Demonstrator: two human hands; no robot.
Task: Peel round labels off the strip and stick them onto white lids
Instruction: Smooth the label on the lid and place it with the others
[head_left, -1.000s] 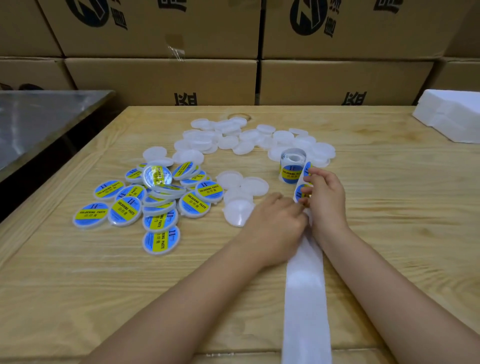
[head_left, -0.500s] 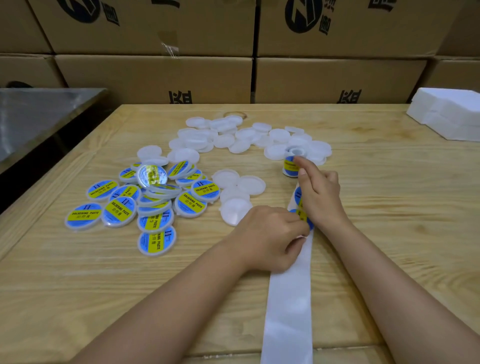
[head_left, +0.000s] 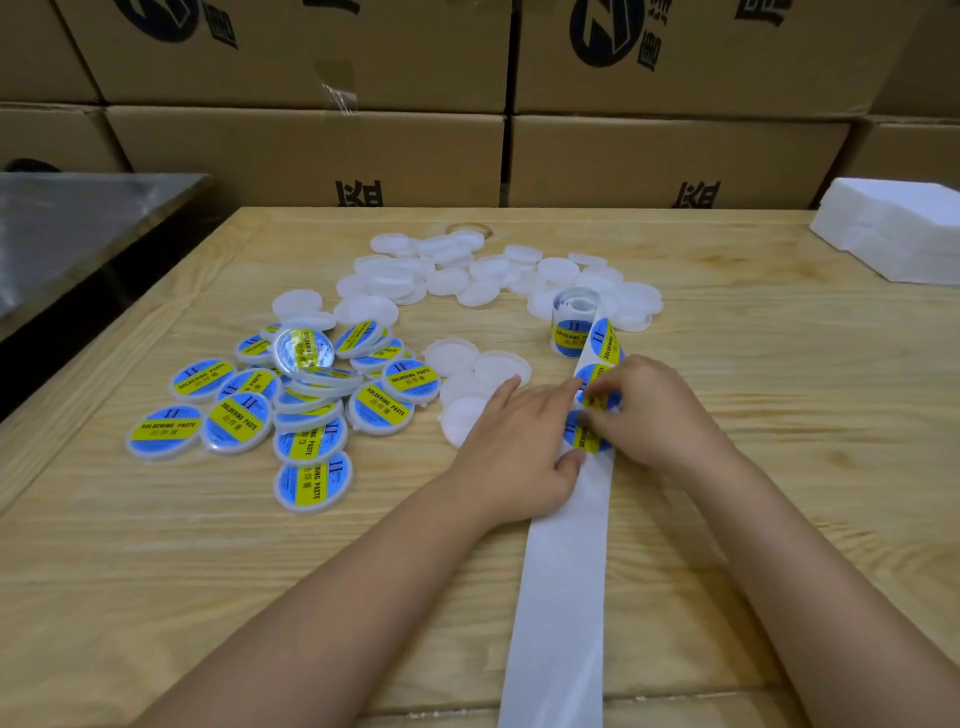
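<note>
Just right of the frame's centre, the left hand lay with fingers fairly straight, pressing the strip flat on the table, apparently so the right hand could pinch a label with curled fingertips, bare lids waiting just left.

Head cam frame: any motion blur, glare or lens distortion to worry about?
Head view: right hand slightly smeared at the label; print on the labelled lids reads sharp; soft glare on the steel table; wide lens splays the cardboard boxes outward; shadows faint.
</note>
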